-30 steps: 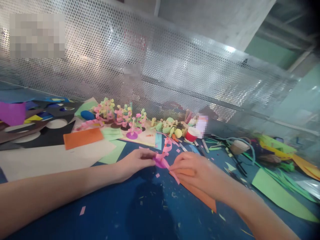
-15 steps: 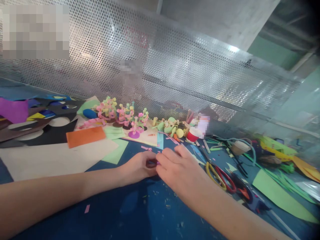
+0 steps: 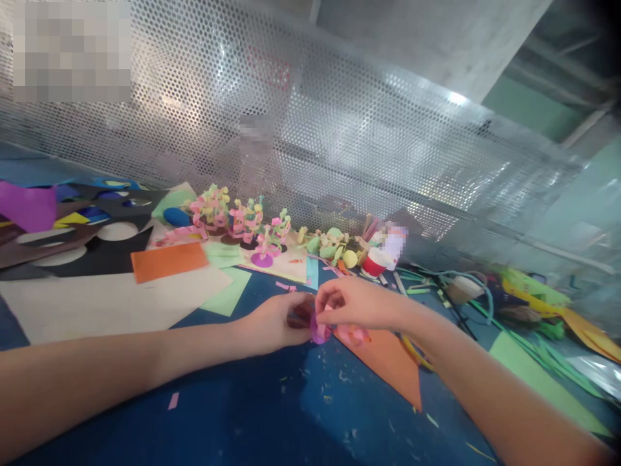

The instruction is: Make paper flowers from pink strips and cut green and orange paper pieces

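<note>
My left hand is closed in a pinch on the left edge of a small paper craft with a purple round base. My right hand meets it from the other side, its thumb and fingertips pinched on the pink curled strip at that base. More pink curled paper shows just below my right hand, over an orange sheet. Similar little paper trees with pink curls stand behind, one on a purple disc.
Left lie a large cream sheet, an orange strip and black cut-out sheets. A red and white cup stands at the back. Yellow scissor handles and a green sheet lie right, before a perforated metal screen.
My right hand has swung up and turned, with its wrist higher, uncovering the purple base, pink curls and orange sheet. My left hand has barely moved.
</note>
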Demonstrator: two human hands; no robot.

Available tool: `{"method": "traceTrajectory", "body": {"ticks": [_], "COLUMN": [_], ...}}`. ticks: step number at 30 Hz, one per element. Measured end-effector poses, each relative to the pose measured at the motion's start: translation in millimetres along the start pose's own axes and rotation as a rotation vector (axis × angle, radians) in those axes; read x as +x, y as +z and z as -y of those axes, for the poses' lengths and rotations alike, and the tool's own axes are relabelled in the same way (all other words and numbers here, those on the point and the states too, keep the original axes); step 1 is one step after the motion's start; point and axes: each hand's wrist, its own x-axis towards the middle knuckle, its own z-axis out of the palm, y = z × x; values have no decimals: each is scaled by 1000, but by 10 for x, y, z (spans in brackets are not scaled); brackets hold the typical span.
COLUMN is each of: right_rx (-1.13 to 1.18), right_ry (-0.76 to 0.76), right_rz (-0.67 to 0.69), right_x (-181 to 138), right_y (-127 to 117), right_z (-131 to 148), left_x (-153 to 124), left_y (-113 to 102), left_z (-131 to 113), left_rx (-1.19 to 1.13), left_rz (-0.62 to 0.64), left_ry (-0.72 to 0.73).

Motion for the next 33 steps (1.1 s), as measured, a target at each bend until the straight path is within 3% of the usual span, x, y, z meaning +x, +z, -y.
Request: {"method": "traceTrajectory", "body": {"ticks": [3,9,19,25,30,33], "right_rx": [111,85,117,167,97,144], "right_ry": [-54,-106,-153,-166,-189,-248], "right_rz": [32,8,-282,-227,-449,-493], "right_x": [44,95,-41,-160,-77,0], "right_y": [-87,-98,29,61,204,280], "right_z": [-70,-176,-309,-410,-494,-525], "left_x": [9,28,19,22,37,41], "left_y": [-16,-42,-69,-53,-66,-66], "left_z": [9,72,55,7,10,22], "left_rx": [-33,-77,-155,-226,-188,-171], "left_rz": [2,-46,-109,-114,-92,-96], "left_ry": [-35,-108,-187,-177,-170,-173]}}
